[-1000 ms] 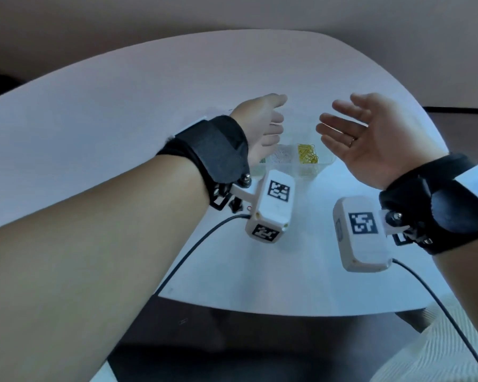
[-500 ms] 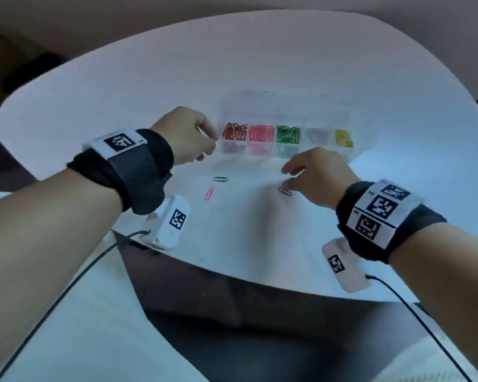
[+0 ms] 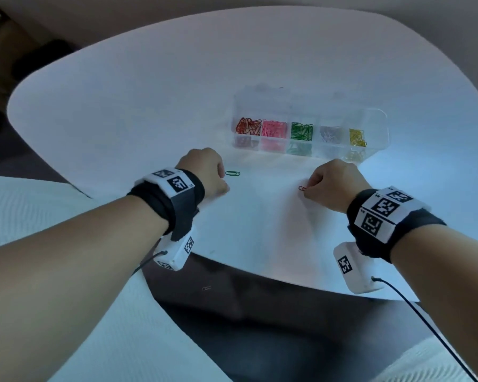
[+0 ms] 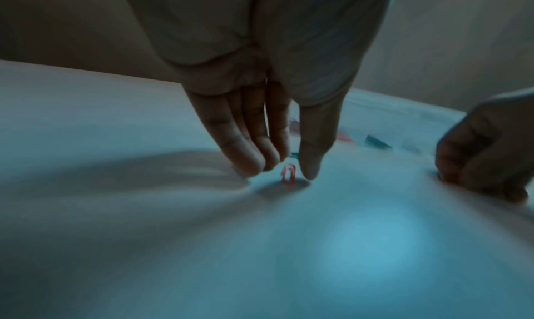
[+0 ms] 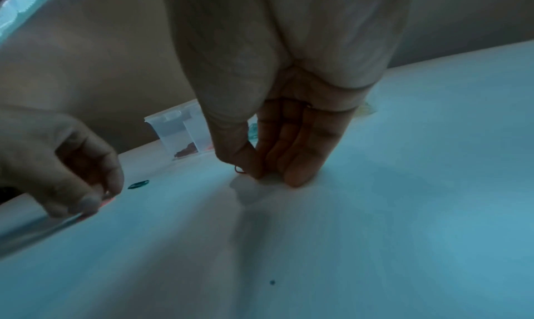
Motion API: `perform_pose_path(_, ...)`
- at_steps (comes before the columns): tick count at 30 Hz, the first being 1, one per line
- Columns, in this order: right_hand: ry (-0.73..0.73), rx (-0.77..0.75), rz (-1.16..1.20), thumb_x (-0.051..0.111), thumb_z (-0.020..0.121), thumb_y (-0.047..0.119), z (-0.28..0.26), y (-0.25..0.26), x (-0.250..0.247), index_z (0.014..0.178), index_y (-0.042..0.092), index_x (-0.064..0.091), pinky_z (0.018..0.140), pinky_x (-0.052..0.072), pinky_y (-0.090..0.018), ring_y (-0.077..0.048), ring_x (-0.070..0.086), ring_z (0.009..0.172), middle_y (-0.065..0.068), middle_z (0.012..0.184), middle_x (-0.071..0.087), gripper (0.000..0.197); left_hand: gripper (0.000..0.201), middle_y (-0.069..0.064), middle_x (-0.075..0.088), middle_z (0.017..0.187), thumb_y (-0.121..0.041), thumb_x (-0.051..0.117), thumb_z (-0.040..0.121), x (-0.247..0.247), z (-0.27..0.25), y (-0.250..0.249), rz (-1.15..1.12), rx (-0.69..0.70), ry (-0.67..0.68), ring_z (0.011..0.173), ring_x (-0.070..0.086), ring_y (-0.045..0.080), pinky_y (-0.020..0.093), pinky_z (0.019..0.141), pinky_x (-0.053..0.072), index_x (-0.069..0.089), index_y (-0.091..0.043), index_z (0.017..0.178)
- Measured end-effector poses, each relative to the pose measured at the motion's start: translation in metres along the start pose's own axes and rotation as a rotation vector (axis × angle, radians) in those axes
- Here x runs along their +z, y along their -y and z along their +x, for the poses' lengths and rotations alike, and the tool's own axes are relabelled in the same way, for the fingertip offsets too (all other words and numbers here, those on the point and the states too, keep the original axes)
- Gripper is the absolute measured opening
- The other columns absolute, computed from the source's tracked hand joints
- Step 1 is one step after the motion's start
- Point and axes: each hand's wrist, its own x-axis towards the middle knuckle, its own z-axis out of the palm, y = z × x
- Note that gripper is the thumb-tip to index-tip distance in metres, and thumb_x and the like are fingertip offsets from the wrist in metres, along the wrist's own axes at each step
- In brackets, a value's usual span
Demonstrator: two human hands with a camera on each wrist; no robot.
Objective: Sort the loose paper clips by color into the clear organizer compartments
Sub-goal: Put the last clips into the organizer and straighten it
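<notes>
Red clip (image 3: 302, 188) pinched on tabletop (image 3: 149, 111) by right hand (image 3: 333, 183). Pink clip (image 4: 289, 173) between left hand (image 3: 204, 175) fingertips, grasp not certain. Green clip (image 3: 232, 173) just beyond. Organizer (image 3: 381, 128) ahead. Edges best lifted first.

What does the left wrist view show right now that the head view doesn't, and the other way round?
Only the left wrist view shows the pink paper clip on the table between the thumb and fingers of the left hand; they are not closed on it.

Only the head view shows the whole clear organizer with its colour rows, and the red paper clip at the tips of the right hand.

Both show the two hands low over the white table and part of the green paper clip.
</notes>
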Motion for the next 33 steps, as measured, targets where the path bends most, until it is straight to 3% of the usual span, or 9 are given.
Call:
perform_pose_path(3,-0.013,0.027,0.167,0.068,0.082,0.023,-0.003,-0.007,0.000,0.073,0.009,0.067,0.057,0.045,-0.023,-0.018,0.061,0.066,-0.003,0.066,0.069,0.016,0.011,0.002,0.067,0.098,-0.015,0.068,0.078,0.007,-0.003,-0.006,0.037,0.049,0.008,0.087,0.063,0.023,0.026,0.072,0.050,0.069,-0.018,0.088)
perform_pose_path(6,-0.050,0.095,0.503,0.072,0.074,0.008,-0.008,-0.015,0.001,0.067,0.003,0.064,0.075,0.060,-0.039,-0.026,0.069,0.067,-0.014,0.067,0.072,0.011,0.017,0.003,0.066,0.102,-0.009,0.064,0.078,0.010,-0.004,-0.010,0.070,0.067,0.039,0.090,0.062,0.024,0.027,0.072,0.049,0.066,-0.016,0.094)
perform_pose_path(8,-0.004,0.116,0.696,0.071,0.072,-0.003,-0.014,-0.015,0.002,0.068,0.000,0.063,0.077,0.061,-0.042,-0.032,0.070,0.069,-0.022,0.071,0.070,0.009,0.020,0.002,0.065,0.103,-0.010,0.065,0.077,0.012,-0.005,-0.010,0.079,0.068,0.051,0.090,0.061,0.024,0.028,0.071,0.048,0.063,-0.016,0.096)
perform_pose_path(14,0.155,0.066,1.021,0.068,0.081,-0.009,-0.025,0.002,-0.003,0.103,0.005,0.070,0.063,0.058,-0.026,-0.018,0.061,0.058,-0.015,0.081,0.065,0.026,0.012,0.003,0.066,0.097,-0.012,0.068,0.076,0.011,-0.007,-0.011,0.065,0.058,0.067,0.085,0.062,0.023,0.027,0.066,0.044,0.066,-0.017,0.086)
perform_pose_path(20,0.135,0.018,1.082,0.059,0.090,-0.006,-0.024,0.009,-0.010,0.097,0.007,0.072,0.064,0.057,-0.025,-0.016,0.060,0.060,-0.006,0.080,0.063,0.020,0.009,-0.009,0.062,0.077,-0.011,0.068,0.077,0.000,-0.007,-0.013,-0.144,0.120,0.034,0.069,0.056,0.010,0.019,0.057,0.039,0.070,-0.018,0.082)
perform_pose_path(23,0.087,0.068,1.100,0.057,0.090,-0.005,-0.023,0.005,-0.009,0.090,0.007,0.072,0.063,0.056,-0.025,-0.017,0.061,0.058,-0.007,0.080,0.063,0.019,0.009,-0.007,0.065,0.077,-0.010,0.068,0.077,-0.011,-0.005,-0.020,-0.289,0.176,-0.043,0.068,0.060,0.010,0.019,0.062,0.045,0.068,-0.019,0.079)
perform_pose_path(27,-0.065,0.000,0.934,0.062,0.091,0.004,-0.017,0.016,-0.009,0.087,0.011,0.073,0.061,0.057,-0.026,-0.015,0.062,0.056,-0.008,0.079,0.065,0.014,0.009,-0.006,0.064,0.069,-0.008,0.069,0.077,-0.031,-0.004,-0.028,-0.464,0.220,-0.138,0.060,0.059,0.010,0.014,0.057,0.048,0.069,-0.015,0.083)
perform_pose_path(30,-0.256,-0.169,0.775,0.072,0.084,0.013,-0.006,0.048,-0.019,0.079,0.021,0.072,0.056,0.056,-0.026,-0.011,0.064,0.053,0.003,0.065,0.068,0.010,0.012,-0.004,0.063,0.066,-0.006,0.069,0.075,-0.042,-0.001,-0.030,-0.514,0.237,-0.203,0.060,0.061,0.013,0.024,0.064,0.054,0.068,-0.018,0.079)
perform_pose_path(33,-0.399,-0.238,0.691,0.079,0.080,0.023,0.010,0.078,-0.026,0.073,0.025,0.069,0.056,0.055,-0.024,-0.009,0.069,0.059,0.006,0.066,0.070,0.012,0.017,0.004,0.067,0.068,-0.001,0.064,0.074,-0.048,0.003,-0.029,-0.589,0.230,-0.245,0.063,0.065,0.018,0.039,0.076,0.059,0.068,-0.017,0.079)
